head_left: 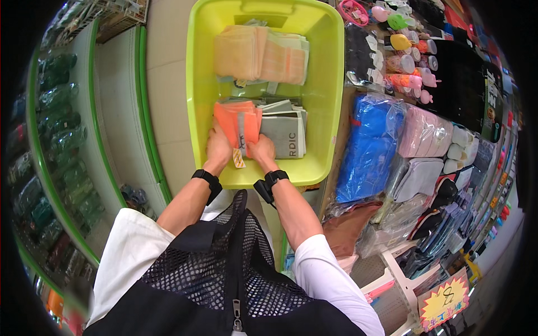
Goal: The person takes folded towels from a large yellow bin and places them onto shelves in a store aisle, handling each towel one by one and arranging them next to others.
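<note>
Pale beige floor tiles (167, 42) are forming a narrow strip, with thin joint lines showing between them. Left of the tiles, retail shelving (116, 89) is standing with whitish shelves and bright green edge strips, and its outer tiers, farther left of the tiles, are carrying clear-wrapped goods (59, 126). A wire rack (120, 23) is standing at the tiles' far left corner. Well right of the tiles, a crowded display is holding plastic-wrapped packages (367, 148); nearer the wearer, also right of the tiles, a cream shelving frame (400, 280) is showing perforated panels beside a yellow starburst sign (445, 304). Bright light is falling on the tiles.
</note>
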Tool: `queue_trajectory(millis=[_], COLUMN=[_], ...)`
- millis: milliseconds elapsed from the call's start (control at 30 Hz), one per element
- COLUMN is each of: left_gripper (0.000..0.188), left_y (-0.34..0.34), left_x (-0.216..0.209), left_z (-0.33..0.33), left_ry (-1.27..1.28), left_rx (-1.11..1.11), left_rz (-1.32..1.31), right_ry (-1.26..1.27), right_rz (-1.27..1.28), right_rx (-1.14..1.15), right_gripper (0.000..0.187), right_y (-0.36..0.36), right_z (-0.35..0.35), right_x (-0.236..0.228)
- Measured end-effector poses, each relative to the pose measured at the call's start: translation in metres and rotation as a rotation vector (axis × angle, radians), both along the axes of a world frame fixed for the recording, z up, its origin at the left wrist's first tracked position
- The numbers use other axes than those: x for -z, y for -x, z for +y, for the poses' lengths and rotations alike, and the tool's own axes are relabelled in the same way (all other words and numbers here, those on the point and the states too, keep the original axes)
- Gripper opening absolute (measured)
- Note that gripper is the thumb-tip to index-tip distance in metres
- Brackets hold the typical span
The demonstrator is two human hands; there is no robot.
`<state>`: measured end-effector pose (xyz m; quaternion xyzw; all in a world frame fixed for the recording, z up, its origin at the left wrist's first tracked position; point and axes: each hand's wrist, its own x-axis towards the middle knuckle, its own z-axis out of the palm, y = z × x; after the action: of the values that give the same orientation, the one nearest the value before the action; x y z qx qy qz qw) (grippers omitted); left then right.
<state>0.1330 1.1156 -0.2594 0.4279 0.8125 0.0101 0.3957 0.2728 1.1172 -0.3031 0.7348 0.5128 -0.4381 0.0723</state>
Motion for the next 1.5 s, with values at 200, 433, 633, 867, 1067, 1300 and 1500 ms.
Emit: queue_trajectory(millis=[200,433,633,867,1067,1300,1500], left_gripper=[0.042,0.025,0.027,0.031,0.033,0.035,0.038], left_y=[-0.009,0.017,-0.016,-0.015,-0.026,-0.031,-0.030], left_x=[-0.006,0.039,-0.078,-0.151,-0.184,-0.229,-0.248], left_z=[-0.019,-0.082,-0.051,-0.042,-0.101,-0.220,-0.329], left_ry=[-0.042,-0.527,0.228,0.048,-0.126,-0.319,-0.282], left_rx=[0.549,0.734,0.859,0.857,0.858,0.825,0.858], left_rz=[0.413,0.584,0.049,0.052,0.068,0.133,0.118], right_ry=[0.068,-0.122,0.193,-0.194,-0.366,-0.430,-0.374], right_rz=[-0.089,0.201,-0.035,0.147,0.442,0.703,0.732], right_rx=[-0.110,-0.332,-0.202,0.064,0.335,0.523,0.623], right_gripper=[0.039,0.026,0.039,0.052,0.049,0.033,0.033], right_y=[0.006,-0.006,-0.036,-0.068,-0.116,-0.121,-0.113], right_z=[0.008,-0.024,-0.035,-0.032,-0.122,-0.282,-0.407], right_x=[-0.009,-0.036,-0.121,-0.177,-0.197,-0.243,-0.252])
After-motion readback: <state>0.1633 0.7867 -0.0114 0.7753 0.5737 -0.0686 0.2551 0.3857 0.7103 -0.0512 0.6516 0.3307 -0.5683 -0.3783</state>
